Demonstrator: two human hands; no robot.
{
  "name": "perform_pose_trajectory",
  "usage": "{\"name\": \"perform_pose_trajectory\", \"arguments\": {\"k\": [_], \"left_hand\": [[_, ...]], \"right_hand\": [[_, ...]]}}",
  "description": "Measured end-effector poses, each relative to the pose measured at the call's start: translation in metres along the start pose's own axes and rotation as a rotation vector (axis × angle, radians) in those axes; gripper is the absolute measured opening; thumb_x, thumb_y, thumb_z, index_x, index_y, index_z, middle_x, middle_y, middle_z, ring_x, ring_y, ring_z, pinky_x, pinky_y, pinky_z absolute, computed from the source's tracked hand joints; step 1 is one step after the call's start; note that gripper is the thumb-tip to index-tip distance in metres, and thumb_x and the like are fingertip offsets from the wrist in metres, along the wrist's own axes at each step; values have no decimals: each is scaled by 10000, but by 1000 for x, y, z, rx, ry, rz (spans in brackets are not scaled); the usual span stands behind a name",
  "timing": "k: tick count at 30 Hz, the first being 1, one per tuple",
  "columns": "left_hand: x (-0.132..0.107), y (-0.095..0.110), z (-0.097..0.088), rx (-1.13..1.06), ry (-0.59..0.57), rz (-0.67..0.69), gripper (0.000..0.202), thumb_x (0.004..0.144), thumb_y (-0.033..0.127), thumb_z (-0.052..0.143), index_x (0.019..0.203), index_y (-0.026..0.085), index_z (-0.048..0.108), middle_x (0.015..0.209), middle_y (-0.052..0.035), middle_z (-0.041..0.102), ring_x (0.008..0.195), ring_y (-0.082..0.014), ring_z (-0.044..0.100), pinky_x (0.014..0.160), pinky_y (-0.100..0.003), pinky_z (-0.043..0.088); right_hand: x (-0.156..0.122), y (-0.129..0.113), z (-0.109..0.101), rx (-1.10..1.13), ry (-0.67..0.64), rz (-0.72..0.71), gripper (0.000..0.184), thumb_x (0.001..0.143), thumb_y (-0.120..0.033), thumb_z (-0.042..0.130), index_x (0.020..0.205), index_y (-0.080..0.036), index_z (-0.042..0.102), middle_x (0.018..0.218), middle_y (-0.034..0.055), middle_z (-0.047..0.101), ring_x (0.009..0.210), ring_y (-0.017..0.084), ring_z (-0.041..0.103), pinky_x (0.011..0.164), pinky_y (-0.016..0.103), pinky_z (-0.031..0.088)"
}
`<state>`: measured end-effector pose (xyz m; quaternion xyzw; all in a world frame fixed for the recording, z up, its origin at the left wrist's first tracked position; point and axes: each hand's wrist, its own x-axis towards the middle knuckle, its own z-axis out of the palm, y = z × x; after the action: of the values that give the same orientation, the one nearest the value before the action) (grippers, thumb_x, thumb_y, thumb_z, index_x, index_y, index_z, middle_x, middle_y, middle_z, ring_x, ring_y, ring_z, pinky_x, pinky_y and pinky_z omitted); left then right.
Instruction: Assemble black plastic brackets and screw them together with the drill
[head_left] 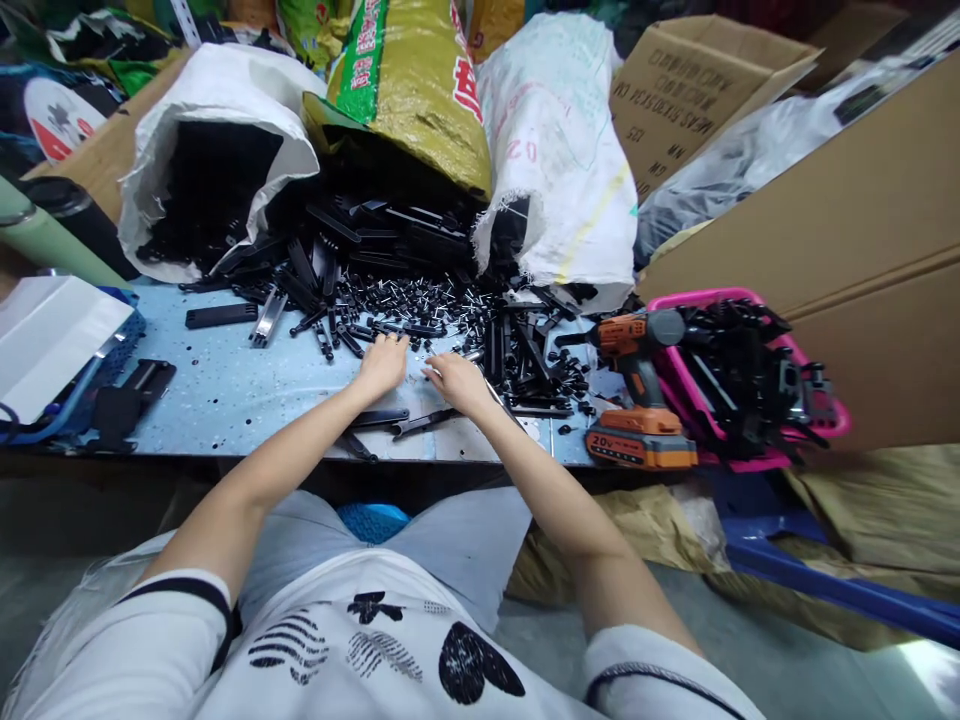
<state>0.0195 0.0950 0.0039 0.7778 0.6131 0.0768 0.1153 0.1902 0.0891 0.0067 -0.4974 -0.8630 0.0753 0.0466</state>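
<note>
My left hand [383, 363] is at the near edge of a heap of small screws [420, 298], its fingers curled close to a slim black plastic part [409, 328]. Just to its right, my right hand [459, 382] has its fingertips drawn together over the blue tabletop [225, 385]. Whatever either hand pinches is too small or hidden to name. Long black plastic pieces [525, 350] lie beside the right hand. Below both hands, dark flat strips [382, 417] rest near the table's front edge.
An orange cordless drill [634, 390] stands at the right, beside a pink basket [757, 297] of black parts. Behind are a white sack [292, 90], a yellow sack [420, 90] and another white sack [577, 150]. A blue basket [124, 345] sits left.
</note>
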Motion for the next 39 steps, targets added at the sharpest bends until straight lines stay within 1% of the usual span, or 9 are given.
{"name": "perform_pose_trajectory", "arguments": {"k": [5, 10, 13, 18, 25, 29, 32, 34, 39], "left_hand": [[7, 3, 1, 11, -6, -50, 268, 839, 31, 396, 979, -2, 622, 1017, -203, 590, 1019, -259, 539, 904, -360, 406], [-74, -37, -23, -473, 276, -206, 264, 804, 205, 560, 1017, 73, 642, 937, -122, 626, 821, -188, 585, 809, -321, 453], [-118, -60, -35, -983, 273, -446, 352, 711, 341, 657, 939, 73, 660, 799, -91, 637, 682, -150, 572, 676, -278, 460], [-152, -74, -18, -1393, 142, -728, 537, 495, 388, 808, 903, 74, 656, 706, -43, 622, 587, -88, 523, 579, -202, 407], [-148, -69, -12, -1509, 146, -736, 526, 424, 360, 845, 842, 96, 667, 692, -20, 625, 582, -68, 526, 550, -160, 402], [-147, -58, -23, -1536, 110, -751, 498, 400, 323, 853, 806, 98, 673, 713, -25, 634, 592, -73, 538, 547, -157, 420], [-149, -52, -26, -1529, 113, -756, 472, 420, 319, 848, 802, 102, 674, 715, -28, 636, 596, -75, 540, 549, -158, 427], [-151, -50, -27, -1521, 128, -757, 457, 436, 313, 843, 807, 106, 675, 710, -28, 635, 595, -74, 539, 551, -159, 430], [-155, -55, -26, -1527, 144, -785, 473, 428, 307, 845, 815, 98, 672, 692, -31, 625, 578, -76, 538, 551, -172, 431]], "right_hand": [[77, -16, 21, 22, 161, -28, 270, 950, -233, 364, 1074, -154, 591, 1046, 89, 567, 996, 191, 463, 825, 272, 355], [131, -47, 35, -27, 131, -179, 250, 873, -314, 522, 1027, -135, 604, 1100, 107, 532, 1047, 247, 411, 840, 349, 361], [134, -60, 31, -17, 162, -116, 236, 837, -291, 563, 982, -111, 610, 1159, 130, 504, 1062, 263, 407, 851, 373, 362], [77, -11, -25, 124, 465, 19, 304, 895, -367, 501, 1074, -135, 581, 1062, 103, 564, 992, 203, 470, 881, 317, 370], [-85, 201, -156, -80, 736, 811, 330, 864, -298, 514, 1105, -84, 586, 1090, 167, 550, 1011, 226, 496, 920, 376, 369], [-148, 284, -164, -85, 566, 1164, 328, 816, -278, 581, 1105, -121, 592, 1114, 172, 533, 1033, 258, 512, 951, 447, 365], [-165, 301, -147, -63, 503, 1229, 373, 718, -307, 693, 1042, -135, 621, 1122, 176, 522, 1024, 291, 518, 911, 489, 392], [-162, 293, -140, -94, 666, 1136, 400, 701, -377, 699, 1023, -149, 631, 1130, 177, 506, 1031, 308, 507, 878, 503, 401], [-104, 210, -141, -133, 1055, 476, 367, 887, -425, 461, 1023, -119, 613, 1053, 182, 533, 1062, 262, 465, 925, 456, 353]]}}
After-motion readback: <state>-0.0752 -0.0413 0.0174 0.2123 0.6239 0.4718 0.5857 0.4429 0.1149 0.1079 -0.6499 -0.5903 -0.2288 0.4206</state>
